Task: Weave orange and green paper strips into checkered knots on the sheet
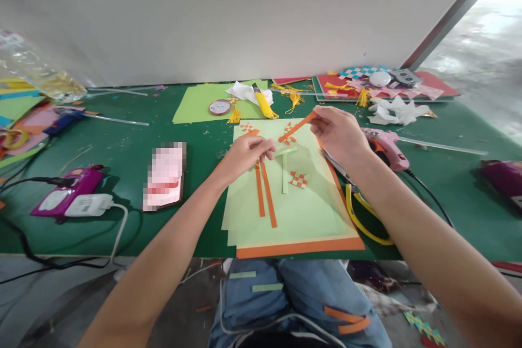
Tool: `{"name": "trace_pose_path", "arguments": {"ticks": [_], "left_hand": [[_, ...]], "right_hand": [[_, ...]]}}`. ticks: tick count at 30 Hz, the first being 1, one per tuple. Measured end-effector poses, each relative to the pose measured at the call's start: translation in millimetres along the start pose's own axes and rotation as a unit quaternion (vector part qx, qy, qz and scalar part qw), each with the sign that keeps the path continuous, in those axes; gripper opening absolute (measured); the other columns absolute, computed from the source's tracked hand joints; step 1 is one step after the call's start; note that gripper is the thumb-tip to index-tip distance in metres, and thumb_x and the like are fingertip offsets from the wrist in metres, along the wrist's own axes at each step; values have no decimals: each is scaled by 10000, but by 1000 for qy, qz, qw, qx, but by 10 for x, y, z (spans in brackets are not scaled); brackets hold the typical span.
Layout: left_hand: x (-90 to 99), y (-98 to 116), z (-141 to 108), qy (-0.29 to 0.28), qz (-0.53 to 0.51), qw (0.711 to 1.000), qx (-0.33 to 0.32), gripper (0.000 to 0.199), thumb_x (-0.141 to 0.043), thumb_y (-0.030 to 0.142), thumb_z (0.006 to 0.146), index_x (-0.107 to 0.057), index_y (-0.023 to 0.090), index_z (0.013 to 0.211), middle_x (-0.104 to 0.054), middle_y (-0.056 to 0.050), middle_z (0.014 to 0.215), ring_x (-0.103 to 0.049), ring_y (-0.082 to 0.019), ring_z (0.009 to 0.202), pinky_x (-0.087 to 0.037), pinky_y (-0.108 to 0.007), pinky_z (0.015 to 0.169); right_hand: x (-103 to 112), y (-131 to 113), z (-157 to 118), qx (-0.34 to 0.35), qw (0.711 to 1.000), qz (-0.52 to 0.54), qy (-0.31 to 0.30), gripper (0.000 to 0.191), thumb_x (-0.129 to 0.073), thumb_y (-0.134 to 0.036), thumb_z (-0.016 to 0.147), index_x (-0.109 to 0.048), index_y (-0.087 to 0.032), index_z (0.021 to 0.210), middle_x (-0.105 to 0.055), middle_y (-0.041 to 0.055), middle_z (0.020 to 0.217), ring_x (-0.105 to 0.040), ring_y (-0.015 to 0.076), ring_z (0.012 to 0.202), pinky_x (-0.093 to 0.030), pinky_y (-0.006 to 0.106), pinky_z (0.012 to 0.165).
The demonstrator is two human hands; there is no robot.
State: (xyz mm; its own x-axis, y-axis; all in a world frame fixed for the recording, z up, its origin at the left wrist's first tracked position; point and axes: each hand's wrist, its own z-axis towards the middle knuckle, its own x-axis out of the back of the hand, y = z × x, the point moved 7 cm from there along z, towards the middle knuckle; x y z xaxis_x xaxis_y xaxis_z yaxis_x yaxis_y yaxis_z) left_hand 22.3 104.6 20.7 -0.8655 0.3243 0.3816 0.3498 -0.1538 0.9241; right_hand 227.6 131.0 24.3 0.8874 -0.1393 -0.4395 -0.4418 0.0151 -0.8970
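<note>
I had the right hand (340, 133) pinching an orange strip (300, 125) above the pale paper (314, 220)'s far side, but couldn't tell if the curled left hand (247, 156) held anything. Swinging right risked bumping the glue gun (389, 148).

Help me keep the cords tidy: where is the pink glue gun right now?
In the head view, the pink glue gun lies toward the right of the green table, just right of the right hand, with a clear stick at its back.

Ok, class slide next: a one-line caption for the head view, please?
Right hand holding an orange strip, left hand close by, over pale green paper with small checkered pieces.
</note>
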Motion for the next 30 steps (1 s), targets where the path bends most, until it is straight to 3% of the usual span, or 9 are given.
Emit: {"name": "trace_pose_path", "arguments": {"ticks": [5,8,10,12,15,17,22,26,30], "left_hand": [[202,-128,45,107,11,994,27,301,-547,417,876,-698,157,866,-708,-50,803,-549,-104,569,-372,-218,499],[290,-96,33,126,95,987,5,210,-543,314,864,-699,176,890,-731,-45,863,-614,-137,655,-443,-243,603],[332,-55,12,128,188,974,-18,173,-549,225,834,-702,191,905,-741,-43,917,-653,-170,765,-473,-271,709],[386,-32,-15,139,275,951,-24,203,-545,164,804,-700,204,928,-741,-44,971,-662,-196,839,-476,-294,762],[485,-44,-52,164,361,918,11,195,-539,176,805,-690,209,923,-731,-55,974,-655,-220,836,-474,-309,723],[526,-56,-62,166,391,905,34,178,-549,226,823,-687,201,932,-718,-71,970,-650,-230,829,-474,-316,711],[528,-62,-53,149,405,901,39,237,-556,244,851,-672,180,1048,-680,-107,1076,-635,-250,941,-485,-340,816],[487,-111,-42,130,409,903,38,256,-549,137,825,-677,183,1042,-681,-103,1083,-641,-241,947,-489,-345,855],[507,-111,-41,151,386,910,19,379,-482,17,781,-678,184,1060,-680,-95,1109,-654,-217,913,-506,-328,814]], "right_hand": [[-29,14,-13,-44,999,13,-10,74,-635,-165,757,-617,-177,686,-591,-32,616,-594,52,558,-502,143,550],[-109,67,-41,-60,995,-36,-76,70,-656,-216,751,-612,-178,711,-603,-26,627,-600,67,553,-497,167,533],[-160,138,-72,-61,983,-127,-121,92,-664,-243,750,-611,-175,719,-615,-13,630,-609,87,554,-476,192,515],[-195,212,-99,-30,947,-280,-154,113,-647,-263,768,-603,-173,713,-628,0,623,-599,103,531,-432,215,487],[-227,280,-128,67,840,-516,-154,113,-612,-266,790,-613,-178,720,-649,10,642,-577,119,549,-401,241,525],[-234,323,-142,103,795,-580,-146,82,-614,-249,784,-639,-182,743,-666,22,692,-576,136,617,-403,258,587],[-225,389,-152,111,763,-618,-150,104,-603,-243,796,-680,-194,844,-674,30,729,-556,149,633,-379,269,603],[-231,383,-157,116,753,-629,-155,152,-595,-259,812,-684,-200,919,-681,28,749,-549,143,624,-378,266,603],[-240,369,-173,115,750,-633,-154,177,-581,-267,821,-681,-196,949,-680,25,738,-537,137,599,-369,265,585]]}}
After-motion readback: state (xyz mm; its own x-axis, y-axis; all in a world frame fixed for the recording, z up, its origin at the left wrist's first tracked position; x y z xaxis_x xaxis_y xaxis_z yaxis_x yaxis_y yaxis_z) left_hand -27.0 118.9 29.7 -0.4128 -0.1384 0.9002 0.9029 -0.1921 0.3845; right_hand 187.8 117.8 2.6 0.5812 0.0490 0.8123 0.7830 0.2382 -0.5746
